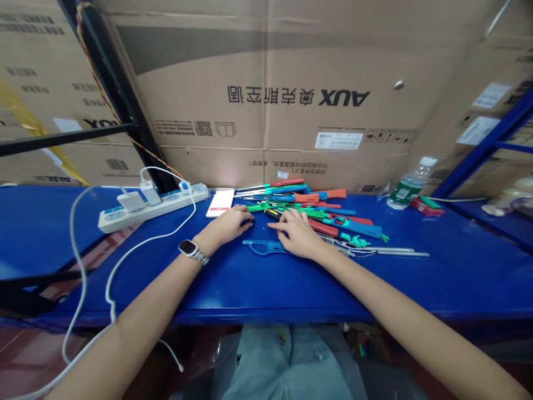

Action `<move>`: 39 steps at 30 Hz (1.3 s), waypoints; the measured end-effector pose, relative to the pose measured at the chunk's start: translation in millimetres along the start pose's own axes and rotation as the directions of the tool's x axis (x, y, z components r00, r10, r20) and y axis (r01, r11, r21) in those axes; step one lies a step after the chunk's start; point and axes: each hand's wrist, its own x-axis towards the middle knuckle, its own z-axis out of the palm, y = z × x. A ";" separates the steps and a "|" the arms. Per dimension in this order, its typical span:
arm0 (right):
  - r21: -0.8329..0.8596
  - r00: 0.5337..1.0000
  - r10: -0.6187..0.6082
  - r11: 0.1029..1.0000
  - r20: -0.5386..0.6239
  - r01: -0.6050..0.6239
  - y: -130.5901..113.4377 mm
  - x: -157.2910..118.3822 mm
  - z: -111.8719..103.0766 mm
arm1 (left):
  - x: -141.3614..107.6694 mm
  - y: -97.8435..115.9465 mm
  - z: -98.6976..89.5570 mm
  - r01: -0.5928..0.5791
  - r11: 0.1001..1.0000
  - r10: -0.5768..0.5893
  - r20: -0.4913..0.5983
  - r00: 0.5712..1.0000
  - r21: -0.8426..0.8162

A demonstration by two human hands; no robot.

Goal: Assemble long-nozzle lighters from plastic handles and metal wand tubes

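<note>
My left hand [234, 221], with a watch [189, 248] on its wrist, rests on the blue table. Its fingers are loosely bent, with a gap to the thumb, beside a green plastic lighter body [259, 207]; nothing shows in them. My right hand [297, 232] lies at the front of a heap of long-nosed lighters [353, 226], its index finger stretched leftward and thumb apart. Behind its fingers is a black and yellow handle [272, 214], like a screwdriver's. A blue lighter casing [263, 248] lies just below this hand, partly covered by it. Tiny bits lie between the hands.
A phone [220, 203] lies behind my left hand. Leftward stands a power strip [154, 206] with chargers and a loose white cable [150, 238]. Metal rods [400, 251], a water bottle [410, 184] and a red box [427, 206] are at right. A large cardboard box [266, 55] walls the back.
</note>
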 end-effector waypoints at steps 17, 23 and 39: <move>0.169 0.966 0.233 0.962 -0.113 -0.212 14.3 2.8 -14.3 | -6.4 24.5 3.4 -0.091 0.930 0.019 -0.202 0.979 -0.357; 0.216 0.967 0.234 0.954 -0.105 -0.207 14.6 -0.6 -16.7 | -8.4 13.3 1.3 0.016 0.932 -0.090 -0.190 0.978 -0.362; 0.379 0.944 0.269 0.908 -0.191 -0.182 19.4 -32.0 -29.1 | -5.3 21.0 12.0 -0.045 0.983 0.034 -0.067 0.997 -0.178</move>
